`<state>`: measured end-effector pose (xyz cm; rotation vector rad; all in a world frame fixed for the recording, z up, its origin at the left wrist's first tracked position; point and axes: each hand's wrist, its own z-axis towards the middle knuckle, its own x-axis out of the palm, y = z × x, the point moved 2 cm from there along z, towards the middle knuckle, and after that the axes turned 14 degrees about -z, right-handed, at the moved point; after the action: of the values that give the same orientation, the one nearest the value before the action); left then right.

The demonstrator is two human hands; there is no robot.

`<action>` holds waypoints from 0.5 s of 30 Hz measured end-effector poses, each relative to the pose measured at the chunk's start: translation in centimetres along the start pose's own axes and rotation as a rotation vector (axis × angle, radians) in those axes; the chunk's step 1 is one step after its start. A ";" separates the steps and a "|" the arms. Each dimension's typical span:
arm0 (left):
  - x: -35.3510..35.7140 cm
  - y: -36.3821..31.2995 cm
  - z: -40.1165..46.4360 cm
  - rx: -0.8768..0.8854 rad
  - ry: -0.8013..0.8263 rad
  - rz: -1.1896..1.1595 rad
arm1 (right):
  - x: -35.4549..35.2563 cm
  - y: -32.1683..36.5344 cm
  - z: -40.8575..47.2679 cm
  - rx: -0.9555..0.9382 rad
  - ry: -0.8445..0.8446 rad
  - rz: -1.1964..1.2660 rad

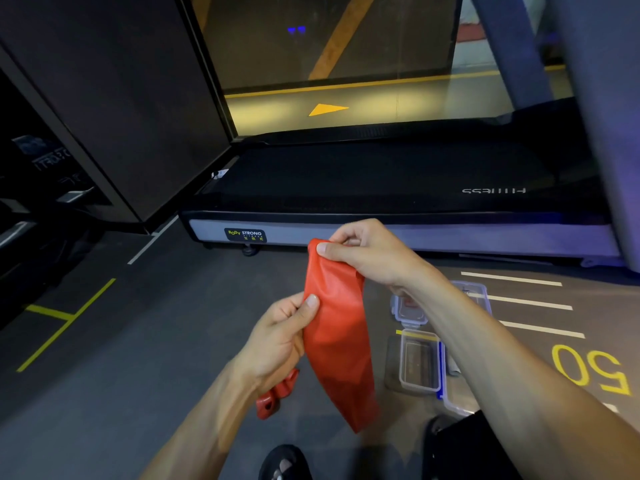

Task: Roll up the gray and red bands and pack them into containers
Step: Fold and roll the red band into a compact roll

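Observation:
A red band (337, 327) hangs between my hands above the floor. My right hand (367, 252) pinches its top end between thumb and fingers. My left hand (282, 337) grips the band's left edge lower down, thumb on the front. The band's other end (277, 393) trails out crumpled below my left wrist. On the floor to the right an open clear container (419, 363) lies beside its lid, and a second clear container (412, 306) sits behind it, partly hidden by my right forearm. A grey scrap (452, 367) shows under my right forearm; I cannot tell what it is.
A treadmill (381, 188) stands across the floor straight ahead, with a dark panel (114, 98) at the left. The grey floor carries yellow and white painted lines and a yellow number at the right. My shoes (284, 462) show at the bottom edge.

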<state>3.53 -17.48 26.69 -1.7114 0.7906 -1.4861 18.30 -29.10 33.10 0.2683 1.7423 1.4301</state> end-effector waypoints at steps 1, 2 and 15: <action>-0.1 0.0 0.0 -0.015 -0.001 -0.004 | -0.1 0.0 0.0 0.001 -0.002 -0.008; -0.1 0.0 -0.1 -0.029 -0.002 -0.017 | -0.1 0.0 0.0 0.004 -0.003 -0.013; -2.5 -1.0 0.0 -0.163 0.053 0.014 | 0.2 0.2 -0.9 0.119 0.177 -0.073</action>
<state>3.16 -14.87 26.17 -1.7871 0.9732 -1.4985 17.49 -29.56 33.21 0.1427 1.9641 1.3329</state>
